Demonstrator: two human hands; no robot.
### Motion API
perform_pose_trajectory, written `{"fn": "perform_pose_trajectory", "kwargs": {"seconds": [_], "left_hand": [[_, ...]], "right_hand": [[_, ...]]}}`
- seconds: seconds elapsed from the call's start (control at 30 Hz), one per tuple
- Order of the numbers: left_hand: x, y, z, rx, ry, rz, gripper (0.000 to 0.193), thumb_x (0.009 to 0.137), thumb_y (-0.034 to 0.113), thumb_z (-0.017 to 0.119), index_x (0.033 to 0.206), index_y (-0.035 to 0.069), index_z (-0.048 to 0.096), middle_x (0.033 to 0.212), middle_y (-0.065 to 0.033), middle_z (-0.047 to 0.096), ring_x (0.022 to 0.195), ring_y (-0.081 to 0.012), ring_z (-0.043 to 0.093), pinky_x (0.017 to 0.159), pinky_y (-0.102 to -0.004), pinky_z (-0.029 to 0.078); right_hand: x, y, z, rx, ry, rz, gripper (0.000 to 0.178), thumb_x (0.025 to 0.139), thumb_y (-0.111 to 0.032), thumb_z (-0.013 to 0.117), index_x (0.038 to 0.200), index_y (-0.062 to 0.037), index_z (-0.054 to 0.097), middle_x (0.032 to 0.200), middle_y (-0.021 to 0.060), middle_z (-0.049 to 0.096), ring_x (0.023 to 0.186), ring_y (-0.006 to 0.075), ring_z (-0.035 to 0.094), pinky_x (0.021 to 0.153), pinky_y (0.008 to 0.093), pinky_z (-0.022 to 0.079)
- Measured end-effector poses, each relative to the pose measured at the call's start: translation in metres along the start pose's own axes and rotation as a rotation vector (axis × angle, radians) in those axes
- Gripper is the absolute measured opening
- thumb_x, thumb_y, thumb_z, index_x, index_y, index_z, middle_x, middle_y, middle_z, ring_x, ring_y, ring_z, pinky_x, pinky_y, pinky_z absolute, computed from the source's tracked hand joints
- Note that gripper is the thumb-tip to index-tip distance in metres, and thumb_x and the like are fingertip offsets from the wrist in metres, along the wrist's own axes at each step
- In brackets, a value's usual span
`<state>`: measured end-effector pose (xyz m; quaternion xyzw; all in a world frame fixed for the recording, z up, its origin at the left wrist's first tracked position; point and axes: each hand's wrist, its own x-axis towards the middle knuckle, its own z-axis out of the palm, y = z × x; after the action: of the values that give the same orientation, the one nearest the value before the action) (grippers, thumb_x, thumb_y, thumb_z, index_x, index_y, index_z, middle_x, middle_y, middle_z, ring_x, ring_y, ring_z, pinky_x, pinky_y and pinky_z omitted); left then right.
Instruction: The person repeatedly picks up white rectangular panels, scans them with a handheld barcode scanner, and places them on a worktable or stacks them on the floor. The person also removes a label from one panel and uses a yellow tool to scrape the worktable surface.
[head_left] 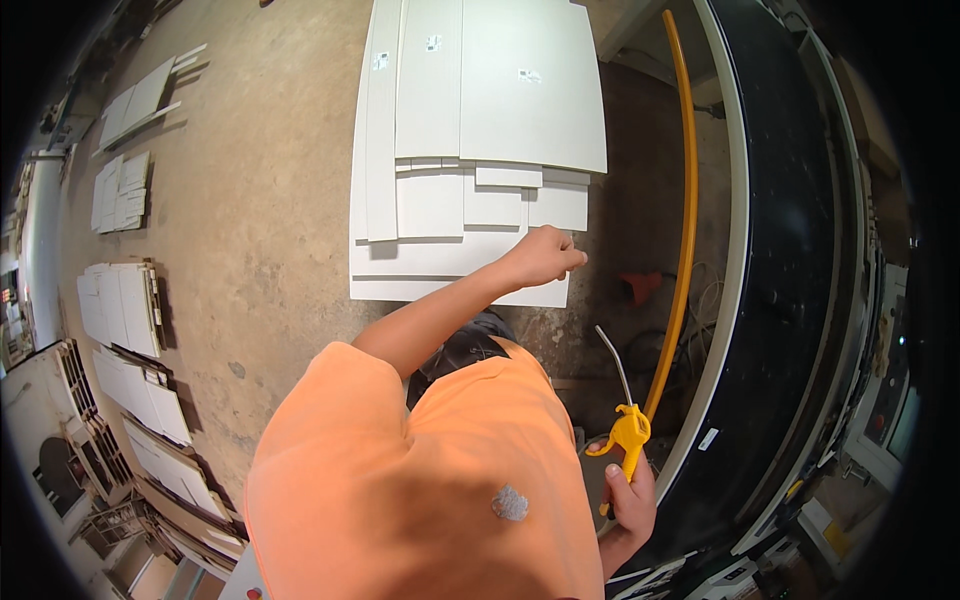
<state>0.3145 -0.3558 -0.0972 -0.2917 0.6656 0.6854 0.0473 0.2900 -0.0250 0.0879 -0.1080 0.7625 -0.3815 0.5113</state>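
My right hand (630, 500), low on the right, is closed around the handle of a yellow air blow gun (630, 428). The gun's thin, bent metal nozzle (614, 358) points up and to the left. Across the front of my body reaches my left arm, and my left hand (545, 256) is closed in a loose fist over the near right corner of a stack of white panels (530, 80). Whether anything is inside those fingers is hidden. The panels differ in size and lie overlapping; small labels show on several of the upper ones.
A long orange-yellow bar (686, 200) runs beside a black machine bed (790, 280) with a pale edge on my right. Piles of white boards (120, 308) lie on the concrete floor (270, 200) to the left. Loose cables (700, 315) and a reddish object (640, 287) sit under the machine.
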Motion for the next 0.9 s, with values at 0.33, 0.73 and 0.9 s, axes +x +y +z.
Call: {"fn": "perform_pose_trajectory", "kwargs": {"seconds": [0.33,0.73,0.9], "left_hand": [[-0.008,0.024,0.015,-0.277,-0.137,-0.119,0.045,0.087,0.03,0.062,0.053,0.008,0.042,0.05,0.0026,0.032,0.045,-0.0097,0.024,0.04,-0.0316,0.024],[0.0,0.025,0.057,-0.106,-0.313,-0.018,0.046,0.089,0.029,0.062,0.055,0.005,0.04,0.053,0.0024,0.03,0.053,-0.0109,0.026,0.05,-0.0346,0.027],[0.007,0.02,0.06,-0.185,-0.263,-0.046,0.045,0.09,0.028,0.062,0.056,0.004,0.045,0.052,0.0031,0.034,0.052,-0.0097,0.028,0.048,-0.0332,0.027]], "right_hand": [[0.007,-0.003,0.013,0.039,-0.041,0.002,0.045,0.092,-0.03,0.059,0.124,0.0002,0.053,0.1,0.0029,0.066,0.052,0.005,0.046,0.049,0.0202,0.041],[0.004,0.008,0.023,0.079,0.098,0.044,0.046,0.09,-0.028,0.059,0.125,0.0008,0.052,0.095,0.0041,0.067,0.052,0.0066,0.049,0.049,0.0213,0.041],[0.003,0.011,0.027,0.219,0.215,-0.094,0.045,0.091,-0.027,0.059,0.123,0.003,0.051,0.105,0.0089,0.065,0.052,0.0061,0.046,0.049,0.0199,0.041]]}}
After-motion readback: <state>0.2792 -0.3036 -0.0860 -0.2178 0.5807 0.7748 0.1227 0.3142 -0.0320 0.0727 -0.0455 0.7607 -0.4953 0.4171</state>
